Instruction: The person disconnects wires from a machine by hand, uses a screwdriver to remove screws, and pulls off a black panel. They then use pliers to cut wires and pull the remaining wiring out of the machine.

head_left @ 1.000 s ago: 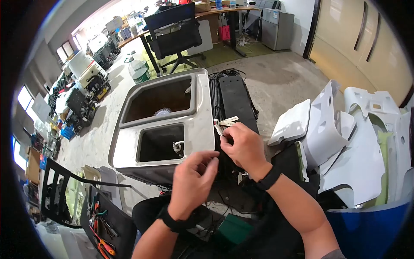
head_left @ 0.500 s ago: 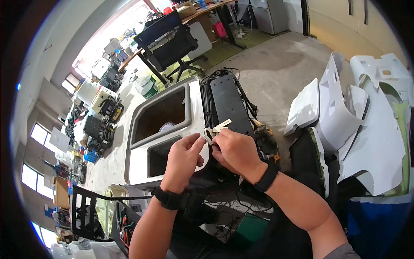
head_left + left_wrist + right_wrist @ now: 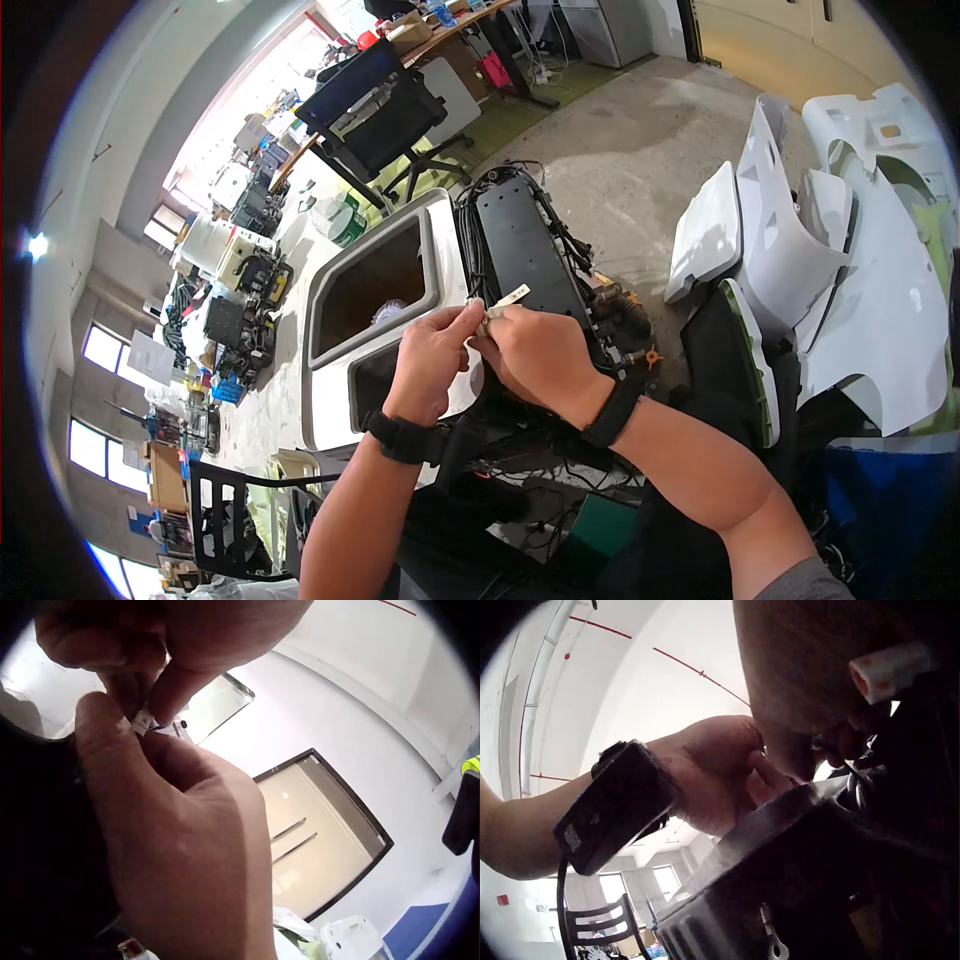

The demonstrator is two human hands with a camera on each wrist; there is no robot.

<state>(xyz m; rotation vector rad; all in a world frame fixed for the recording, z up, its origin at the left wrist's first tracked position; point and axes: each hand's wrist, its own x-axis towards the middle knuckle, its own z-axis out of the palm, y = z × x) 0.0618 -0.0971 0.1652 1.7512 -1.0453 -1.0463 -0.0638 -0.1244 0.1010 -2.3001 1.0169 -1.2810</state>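
Note:
At the near right corner of the grey two-opening housing (image 3: 449, 215), my two hands meet fingertip to fingertip. My left hand (image 3: 428, 362) pinches a small white printed tag (image 3: 142, 721) between thumb and forefinger. Bent fingers of my right hand (image 3: 545, 352) hold a white wire connector (image 3: 515, 296), which sticks out past the knuckles. In the right wrist view a white connector (image 3: 889, 671) with orange inside its end lies close by that hand. Thin dark wire (image 3: 847, 763) runs beneath the fingers. Most of the gripped ends are hidden by the fingers.
A black plate (image 3: 525, 240) edged with cable bundles lies right of the housing. White shell panels (image 3: 790, 220) stand at the right, beside a blue bin (image 3: 885, 500). A ring terminal (image 3: 776, 941) hangs below the hands. Behind is an office chair (image 3: 375, 120); loose wires lie below.
My left hand has moved up and right, its thumb and forefinger now meeting my right hand's fingertips. My right hand still holds the white connector. The head view has turned and tilted.

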